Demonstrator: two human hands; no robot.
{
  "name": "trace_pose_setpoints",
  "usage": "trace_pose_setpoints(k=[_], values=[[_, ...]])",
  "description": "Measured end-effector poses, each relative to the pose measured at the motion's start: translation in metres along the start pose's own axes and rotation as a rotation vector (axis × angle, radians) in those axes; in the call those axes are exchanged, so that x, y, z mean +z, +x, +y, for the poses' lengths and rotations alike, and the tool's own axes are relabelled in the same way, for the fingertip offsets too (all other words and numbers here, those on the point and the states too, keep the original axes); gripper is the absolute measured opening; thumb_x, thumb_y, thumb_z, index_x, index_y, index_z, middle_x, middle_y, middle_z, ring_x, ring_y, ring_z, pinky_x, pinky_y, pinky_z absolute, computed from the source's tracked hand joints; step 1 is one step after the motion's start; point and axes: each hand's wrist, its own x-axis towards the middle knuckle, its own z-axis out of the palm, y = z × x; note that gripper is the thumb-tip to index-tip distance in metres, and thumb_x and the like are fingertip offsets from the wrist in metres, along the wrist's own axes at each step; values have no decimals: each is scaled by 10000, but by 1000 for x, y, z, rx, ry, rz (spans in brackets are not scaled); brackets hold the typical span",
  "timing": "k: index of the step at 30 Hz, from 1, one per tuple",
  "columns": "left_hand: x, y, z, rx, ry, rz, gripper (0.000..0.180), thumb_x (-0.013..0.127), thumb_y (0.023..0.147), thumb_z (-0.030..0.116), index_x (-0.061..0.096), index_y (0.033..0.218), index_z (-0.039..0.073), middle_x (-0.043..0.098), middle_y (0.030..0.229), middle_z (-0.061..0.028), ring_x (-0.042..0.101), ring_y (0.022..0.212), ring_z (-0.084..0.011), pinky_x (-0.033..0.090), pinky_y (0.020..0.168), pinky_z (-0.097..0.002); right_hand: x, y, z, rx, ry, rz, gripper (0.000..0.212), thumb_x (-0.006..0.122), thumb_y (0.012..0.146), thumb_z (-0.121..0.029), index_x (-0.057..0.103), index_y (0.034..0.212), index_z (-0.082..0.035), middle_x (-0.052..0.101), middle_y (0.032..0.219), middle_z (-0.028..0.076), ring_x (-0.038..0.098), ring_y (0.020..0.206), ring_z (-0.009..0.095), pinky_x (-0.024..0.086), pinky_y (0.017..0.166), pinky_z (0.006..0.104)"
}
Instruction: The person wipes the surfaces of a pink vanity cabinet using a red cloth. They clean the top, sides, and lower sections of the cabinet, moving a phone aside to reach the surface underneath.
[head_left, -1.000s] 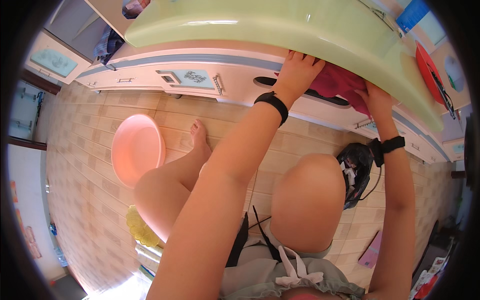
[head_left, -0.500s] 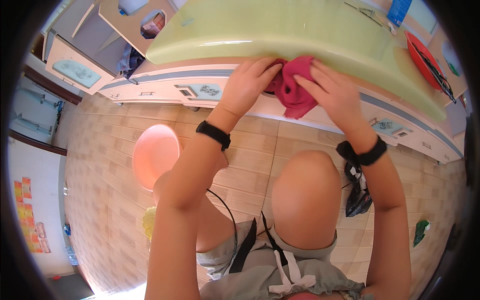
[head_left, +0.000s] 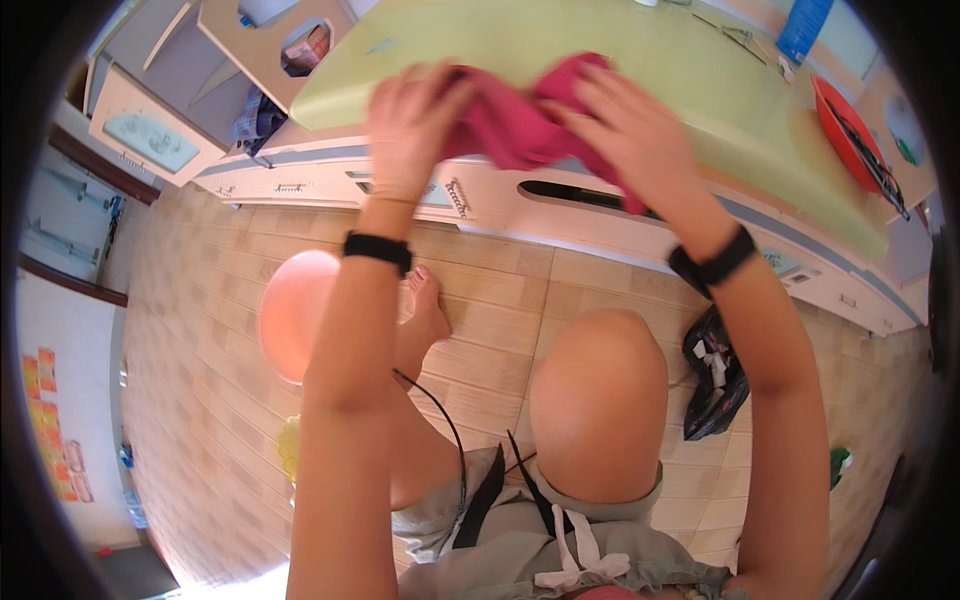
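Observation:
A dark pink cloth (head_left: 515,125) is stretched between my two hands, over the front edge of the pale green glossy tabletop (head_left: 450,45). My left hand (head_left: 412,115) grips its left end, fingers curled and slightly blurred. At the other end my right hand (head_left: 635,125) is closed on the cloth, with one corner hanging down below it. The middle of the cloth sags in folds and hides part of the table edge and the drawer fronts behind it.
Below the tabletop runs a white cabinet front (head_left: 490,205) with drawers and a dark oval slot. A pink bucket (head_left: 297,310) stands on the tiled floor at left, a black plastic bag (head_left: 715,385) at right. A red basin (head_left: 840,125) sits on the table's right end, near a blue bottle (head_left: 803,30).
My hands have moved apart and up over the tabletop, the left one farther left. The bunched cloth is now spread wide between them, and the dark slot below shows more.

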Motion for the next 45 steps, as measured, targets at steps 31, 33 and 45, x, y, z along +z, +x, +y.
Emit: trace_pose_setpoints(k=[31,33,45], values=[[29,-10,22,-61,-58,-13,489,502,797,85,462,1282,34,520,1234,-122,540,1049,-245,441,926,-333,-37,1,11,-141,-217,-247,363,554,723,-124,610,1082,-141,554,1109,48,525,1138,219,491,832,283],[23,-20,-6,-187,191,-88,459,507,806,88,471,1257,10,474,1298,-137,448,1217,-263,362,1037,-345,-8,31,-7,-150,-152,-146,278,555,726,-123,609,999,-127,560,1071,35,552,1080,205,503,777,279],[30,-61,-58,-454,-163,108,498,516,801,17,408,1282,-56,381,1373,-191,307,1312,-373,293,1059,-443,85,110,-77,-248,-88,53,149,595,694,-142,663,826,-129,569,1117,-13,490,1138,182,403,979,283]])
